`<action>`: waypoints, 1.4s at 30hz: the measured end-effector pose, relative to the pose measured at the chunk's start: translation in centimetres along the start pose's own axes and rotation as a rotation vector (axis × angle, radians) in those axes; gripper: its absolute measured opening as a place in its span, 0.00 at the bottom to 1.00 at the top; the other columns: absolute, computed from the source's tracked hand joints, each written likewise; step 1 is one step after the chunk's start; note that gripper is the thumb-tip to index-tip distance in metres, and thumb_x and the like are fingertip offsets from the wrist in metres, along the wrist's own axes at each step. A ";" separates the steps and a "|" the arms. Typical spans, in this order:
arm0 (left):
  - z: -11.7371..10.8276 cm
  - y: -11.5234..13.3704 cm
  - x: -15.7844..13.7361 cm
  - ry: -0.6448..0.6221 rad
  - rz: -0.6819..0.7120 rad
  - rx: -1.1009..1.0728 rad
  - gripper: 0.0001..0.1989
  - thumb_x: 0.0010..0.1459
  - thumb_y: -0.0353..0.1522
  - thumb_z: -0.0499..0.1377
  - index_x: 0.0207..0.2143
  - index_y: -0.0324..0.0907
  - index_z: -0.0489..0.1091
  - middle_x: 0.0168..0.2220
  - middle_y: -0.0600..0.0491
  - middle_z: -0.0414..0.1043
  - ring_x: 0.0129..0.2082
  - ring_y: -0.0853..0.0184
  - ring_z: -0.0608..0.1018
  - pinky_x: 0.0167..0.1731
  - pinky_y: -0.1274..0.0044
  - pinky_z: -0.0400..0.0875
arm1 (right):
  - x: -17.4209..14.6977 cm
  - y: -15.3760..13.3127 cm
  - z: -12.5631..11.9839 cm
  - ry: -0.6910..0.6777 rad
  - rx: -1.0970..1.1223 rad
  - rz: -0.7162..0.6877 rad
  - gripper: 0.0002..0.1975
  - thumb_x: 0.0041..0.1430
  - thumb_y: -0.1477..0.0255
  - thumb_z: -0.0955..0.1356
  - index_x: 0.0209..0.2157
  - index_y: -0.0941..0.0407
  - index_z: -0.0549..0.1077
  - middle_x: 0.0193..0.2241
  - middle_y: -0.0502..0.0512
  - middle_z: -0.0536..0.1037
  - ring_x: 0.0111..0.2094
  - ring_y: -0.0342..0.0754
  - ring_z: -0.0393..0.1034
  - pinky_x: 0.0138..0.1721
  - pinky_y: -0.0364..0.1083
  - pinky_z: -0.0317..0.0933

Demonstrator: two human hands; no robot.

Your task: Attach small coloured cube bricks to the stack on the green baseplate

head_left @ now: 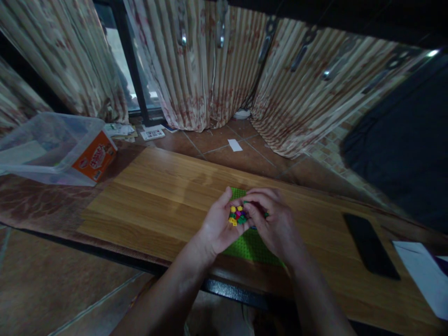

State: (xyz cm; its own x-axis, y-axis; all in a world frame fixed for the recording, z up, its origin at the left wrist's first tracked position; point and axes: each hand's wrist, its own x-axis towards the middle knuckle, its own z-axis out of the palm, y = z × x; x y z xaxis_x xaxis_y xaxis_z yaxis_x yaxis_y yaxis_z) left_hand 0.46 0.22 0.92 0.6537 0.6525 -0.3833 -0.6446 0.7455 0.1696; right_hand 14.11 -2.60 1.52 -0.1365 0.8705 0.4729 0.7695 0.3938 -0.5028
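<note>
My left hand (pixel 221 226) is turned palm up and cupped, holding several small toy building bricks (pixel 237 215) in yellow, green, pink, red and purple. Over that palm reaches my right hand (pixel 271 214), its thumb and forefinger pinched at the edge of the pile. A bit of dark green shows at those fingertips, seemingly a small brick; the fingers hide most of it. Below both hands a bright green studded baseplate (pixel 254 247) lies on the wooden board, partly covered by them. More small coloured pieces show between the hands, too hidden to make out.
The wooden board (pixel 147 196) lies across a low table. On the left stands a clear plastic box (pixel 59 154) with an orange label. A black phone (pixel 371 245) and a white paper (pixel 422 270) lie on the right. Striped curtains (pixel 210 70) hang behind.
</note>
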 end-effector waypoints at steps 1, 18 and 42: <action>0.0 0.0 0.0 0.004 0.004 0.029 0.25 0.66 0.43 0.45 0.33 0.31 0.72 0.28 0.46 0.73 0.28 0.68 0.76 0.32 0.77 0.73 | 0.0 0.2 -0.3 0.052 0.017 0.032 0.06 0.62 0.72 0.66 0.37 0.53 0.75 0.39 0.55 0.76 0.43 0.51 0.69 0.45 0.52 0.64; -1.5 1.0 1.3 0.486 0.376 -0.143 0.14 0.63 0.25 0.48 0.27 0.36 0.68 0.25 0.50 0.69 0.25 0.73 0.74 0.26 0.83 0.73 | -1.0 5.8 -3.4 0.128 -0.012 0.359 0.09 0.58 0.67 0.66 0.36 0.53 0.78 0.36 0.54 0.81 0.37 0.52 0.75 0.41 0.51 0.67; -1.0 0.5 1.2 0.406 0.308 -0.046 0.09 0.58 0.22 0.52 0.27 0.34 0.68 0.27 0.49 0.68 0.27 0.71 0.73 0.27 0.80 0.72 | -1.5 7.9 0.3 0.245 0.671 0.732 0.10 0.39 0.65 0.76 0.27 0.52 0.81 0.41 0.53 0.79 0.34 0.48 0.72 0.28 0.43 0.62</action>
State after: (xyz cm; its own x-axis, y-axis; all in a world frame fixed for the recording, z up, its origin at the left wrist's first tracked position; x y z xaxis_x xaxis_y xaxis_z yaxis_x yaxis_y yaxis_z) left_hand 0.52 1.27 -0.32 0.2295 0.7286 -0.6454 -0.8059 0.5140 0.2937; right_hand 20.23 -0.74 -3.37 0.4156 0.9094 -0.0157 0.0949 -0.0606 -0.9936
